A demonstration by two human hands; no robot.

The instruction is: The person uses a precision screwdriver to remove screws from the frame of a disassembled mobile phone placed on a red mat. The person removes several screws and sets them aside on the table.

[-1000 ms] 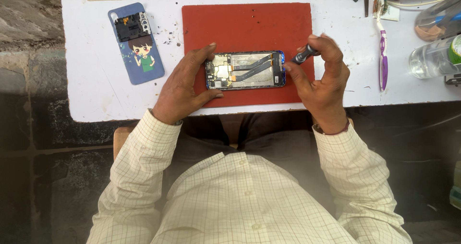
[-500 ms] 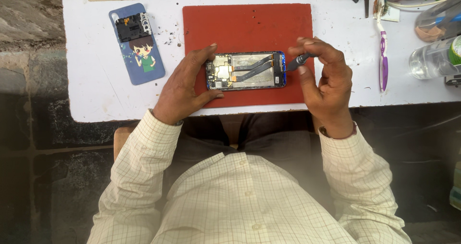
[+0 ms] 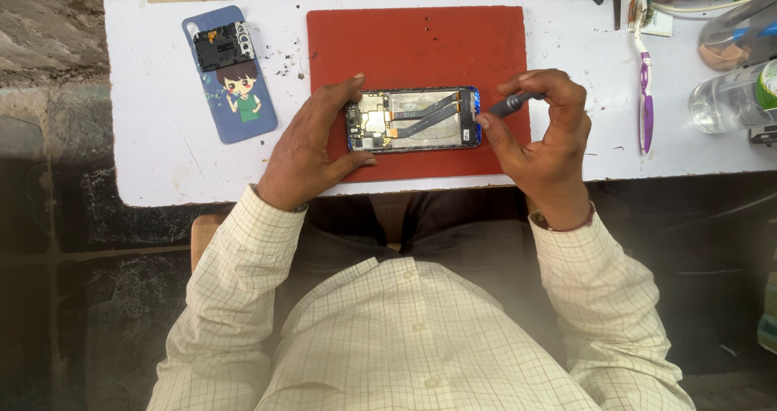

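Opened phone point(image 3: 414, 120) on the red mat point(image 3: 417, 43), near the table's point(image 3: 162, 160) front edge.
Left hand point(image 3: 312, 148) grips its left end; right hand point(image 3: 542, 132) pinches a grey screwdriver point(image 3: 511, 103) at its right end.

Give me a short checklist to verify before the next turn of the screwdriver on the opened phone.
1. Left hand steadies the opened phone: ok.
2. Phone lies fully on the red mat: ok.
3. Right hand grips the screwdriver: ok.
4. Tip seated in a screw at the phone's right end: cannot tell, too small.
5. Removed black part rests apart on the blue phone cover: ok.
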